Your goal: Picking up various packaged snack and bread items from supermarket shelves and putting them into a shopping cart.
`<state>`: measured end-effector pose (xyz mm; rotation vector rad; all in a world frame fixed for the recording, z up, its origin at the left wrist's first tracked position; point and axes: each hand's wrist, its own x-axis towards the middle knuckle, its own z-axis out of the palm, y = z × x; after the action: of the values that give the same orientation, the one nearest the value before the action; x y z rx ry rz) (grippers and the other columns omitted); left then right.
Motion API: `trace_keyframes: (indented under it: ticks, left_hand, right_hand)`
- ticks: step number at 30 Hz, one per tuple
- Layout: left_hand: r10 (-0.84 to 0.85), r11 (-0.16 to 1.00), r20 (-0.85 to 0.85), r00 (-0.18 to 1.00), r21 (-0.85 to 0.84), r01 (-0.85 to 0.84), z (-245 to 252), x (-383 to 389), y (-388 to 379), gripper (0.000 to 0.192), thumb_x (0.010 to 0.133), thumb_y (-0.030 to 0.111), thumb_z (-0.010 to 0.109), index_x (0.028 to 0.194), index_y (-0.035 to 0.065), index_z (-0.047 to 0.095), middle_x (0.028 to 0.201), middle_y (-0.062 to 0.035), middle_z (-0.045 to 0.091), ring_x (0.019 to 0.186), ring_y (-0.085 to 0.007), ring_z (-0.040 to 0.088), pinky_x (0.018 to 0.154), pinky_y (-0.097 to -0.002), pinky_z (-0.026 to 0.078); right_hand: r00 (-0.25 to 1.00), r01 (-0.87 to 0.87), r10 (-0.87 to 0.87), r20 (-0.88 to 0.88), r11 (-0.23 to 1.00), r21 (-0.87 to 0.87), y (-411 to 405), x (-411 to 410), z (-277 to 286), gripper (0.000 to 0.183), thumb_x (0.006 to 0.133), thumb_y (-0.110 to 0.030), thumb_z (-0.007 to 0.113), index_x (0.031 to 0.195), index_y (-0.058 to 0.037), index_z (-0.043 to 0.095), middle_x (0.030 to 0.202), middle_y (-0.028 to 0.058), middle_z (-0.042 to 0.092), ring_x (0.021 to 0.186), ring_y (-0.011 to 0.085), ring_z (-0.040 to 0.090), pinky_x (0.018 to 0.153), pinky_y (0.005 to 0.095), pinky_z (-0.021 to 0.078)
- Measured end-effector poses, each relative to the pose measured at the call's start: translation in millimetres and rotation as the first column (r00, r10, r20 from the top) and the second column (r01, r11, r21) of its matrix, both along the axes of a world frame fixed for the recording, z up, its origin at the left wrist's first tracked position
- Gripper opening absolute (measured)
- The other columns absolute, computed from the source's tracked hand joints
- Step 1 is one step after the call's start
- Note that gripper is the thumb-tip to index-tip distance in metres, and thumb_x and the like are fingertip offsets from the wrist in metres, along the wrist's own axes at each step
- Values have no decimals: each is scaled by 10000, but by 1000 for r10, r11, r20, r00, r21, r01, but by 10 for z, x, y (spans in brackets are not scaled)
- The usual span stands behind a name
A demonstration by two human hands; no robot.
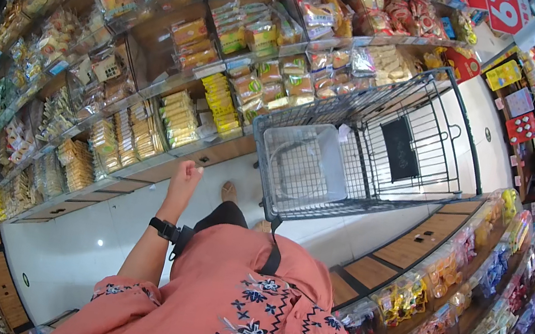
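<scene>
My left hand (pixel 185 178) hangs over the aisle floor beside the lower shelf edge, its fingers curled in and nothing seen in them. A black strap with a small device (pixel 169 231) is on that wrist. Just beyond the hand, packs of pale wrapped sticks (pixel 179 118) and yellow packets (pixel 219 103) fill the bottom shelf. My right hand is out of view. Ahead of me stands a grey wire shopping cart (pixel 311 209); a clear plastic bin (pixel 338 161) sits in its near end. A black strap (pixel 273 254) runs from the cart's near corner to my waist.
Shelves of bagged bread and pastries (pixel 264 35) curve along the left. On the right, a wooden display (pixel 401 247) holds loose wrapped sweets (pixel 402 301). White floor tiles (pixel 71 245) run between them. A red sign (pixel 504 13) hangs at the far right.
</scene>
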<state>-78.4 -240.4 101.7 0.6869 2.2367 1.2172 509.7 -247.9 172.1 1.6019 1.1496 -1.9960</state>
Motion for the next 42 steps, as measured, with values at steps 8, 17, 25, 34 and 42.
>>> trace_keyframes:
  ticks: [8, 17, 25, 34, 42]
  left_hand:
    - [-36, 999, -30, 999, 9, 37, 26, 59, 64, 374, 904, 267, 667, 1094, -34, 554, 851, -56, 576, 781, -137, 540, 720, -291, 465]
    - [-25, 998, -47, 999, 48, 28, -89, 28, 62, 391, 893, 274, 677, 1106, -35, 567, 901, -102, 626, 825, -180, 593, 757, -316, 486]
    - [-63, 998, -78, 995, -28, 61, -99, 47, 28, 407, 879, 278, 689, 1103, -42, 577, 938, -132, 655, 854, -211, 627, 766, -331, 500]
    - [-102, 994, -44, 994, 19, 103, 39, -28, 33, 456, 881, 282, 683, 1157, -56, 551, 923, -125, 647, 851, -208, 622, 767, -329, 497]
    - [-86, 996, -61, 994, 2, 86, 221, -8, -120, 422, 872, 273, 688, 1102, -64, 578, 878, -112, 643, 815, -199, 611, 748, -328, 492]
  right_hand:
    - [1000, -15, 15, -2, 1000, 14, 172, -32, -209, 190, 940, -193, 558, 994, -11, 574, 795, 88, 651, 704, 166, 639, 564, 271, 518]
    - [999, -33, 34, -21, 999, 30, 337, -77, -341, 208, 941, -210, 563, 996, -9, 571, 790, 87, 650, 705, 167, 640, 556, 272, 516]
    - [996, -1, 14, -89, 990, 141, 676, -127, -409, 224, 941, -225, 567, 998, -7, 568, 786, 87, 648, 706, 167, 641, 549, 272, 515]
    - [869, 488, -415, -269, 809, 328, 2031, -1039, -650, 462, 936, -384, 576, 1138, 21, 489, 931, 174, 633, 751, 244, 663, 563, 345, 555]
    - [774, 606, -509, -377, 768, 208, 2222, -1522, -1073, 712, 922, -454, 588, 1317, 53, 281, 1120, 288, 567, 840, 361, 675, 638, 449, 588]
